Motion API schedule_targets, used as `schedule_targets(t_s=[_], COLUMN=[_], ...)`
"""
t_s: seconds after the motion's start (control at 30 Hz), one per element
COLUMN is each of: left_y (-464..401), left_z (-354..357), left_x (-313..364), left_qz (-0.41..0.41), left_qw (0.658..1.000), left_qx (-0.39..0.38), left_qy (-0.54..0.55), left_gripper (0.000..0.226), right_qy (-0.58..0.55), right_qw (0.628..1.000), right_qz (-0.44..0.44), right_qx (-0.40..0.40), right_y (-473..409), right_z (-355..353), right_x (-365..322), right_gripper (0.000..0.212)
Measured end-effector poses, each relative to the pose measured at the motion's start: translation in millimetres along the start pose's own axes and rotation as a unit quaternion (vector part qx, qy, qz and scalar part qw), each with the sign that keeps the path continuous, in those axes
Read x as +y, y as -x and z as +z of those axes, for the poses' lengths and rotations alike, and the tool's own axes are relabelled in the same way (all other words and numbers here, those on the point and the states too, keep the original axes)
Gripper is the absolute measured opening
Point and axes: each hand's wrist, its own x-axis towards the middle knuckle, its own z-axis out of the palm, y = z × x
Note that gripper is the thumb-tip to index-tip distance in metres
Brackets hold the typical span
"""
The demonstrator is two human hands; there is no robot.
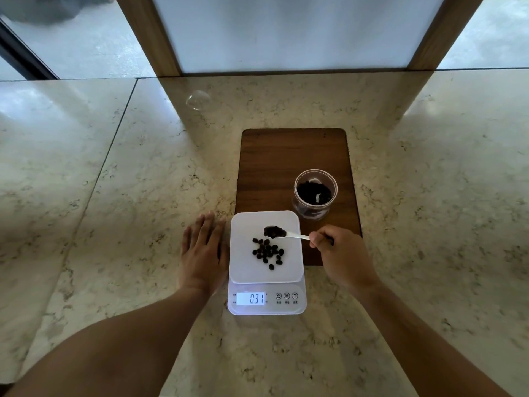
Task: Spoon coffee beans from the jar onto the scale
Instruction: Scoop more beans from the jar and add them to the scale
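A white digital scale (246,270) sits in front of me, its lit display reading 0.31. A small pile of dark coffee beans (268,253) lies on its platform. My right hand (340,253) grips the handle of a white spoon (297,236); the spoon's bowl, heaped with beans, hovers over the platform's far part. An open clear jar (315,193) partly filled with beans stands upright just behind the scale on the right. My left hand (203,250) rests flat on the counter, fingers together, beside the scale's left edge.
A dark wooden board (286,161) lies under the jar and the scale's far end. A clear round lid (198,100) rests on the marble counter (114,196) at the far left. A wood-framed panel (286,32) rises behind the counter.
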Motion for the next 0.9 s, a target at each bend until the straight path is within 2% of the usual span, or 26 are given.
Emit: schedule_targets(t_s=[0.3, 0.9], left_y=[0.5, 1.0], left_z=[-4.5, -6.4], left_x=[3.2, 4.4], left_qz=[-0.002, -0.001], left_qw=[1.0, 1.0], left_qx=[-0.006, -0.009], left_qy=[0.002, 0.001], left_gripper=[0.059, 0.059], right_qy=[-0.004, 0.024], right_qw=[0.999, 0.986], right_qz=[-0.031, -0.148], right_qx=[0.014, 0.072], right_y=[2.5, 6.6], right_z=[1.9, -0.5], right_x=[1.6, -3.4], right_gripper=[0.022, 0.017])
